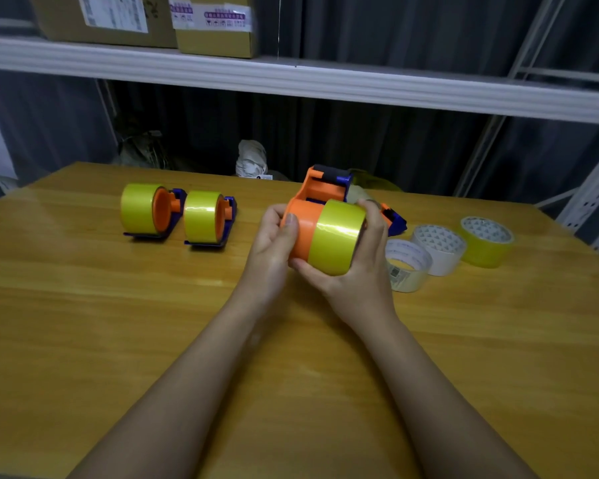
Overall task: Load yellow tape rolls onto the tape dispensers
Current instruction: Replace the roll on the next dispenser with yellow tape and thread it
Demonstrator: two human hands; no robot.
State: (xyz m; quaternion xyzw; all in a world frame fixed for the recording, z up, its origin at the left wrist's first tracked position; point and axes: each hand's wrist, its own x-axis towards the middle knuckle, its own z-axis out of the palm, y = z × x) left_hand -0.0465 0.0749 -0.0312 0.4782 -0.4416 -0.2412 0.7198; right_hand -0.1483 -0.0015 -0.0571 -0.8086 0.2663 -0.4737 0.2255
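Progress: two loaded dispensers (151, 212) (210, 219) sit on worktop (118, 323) at left. Third dispenser (320, 198) held above worktop; left hand (274, 243) grips orange hub, right hand (360, 257) wraps yellow tape roll (336, 236), half seated. Spare yellow roll (486, 242) and another dispenser (395, 221) wait at right.

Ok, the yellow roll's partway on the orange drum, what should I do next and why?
Probably push the yellow tape roll further left with the right hand while the left hand braces the dispenser; bare orange drum shows beside it.
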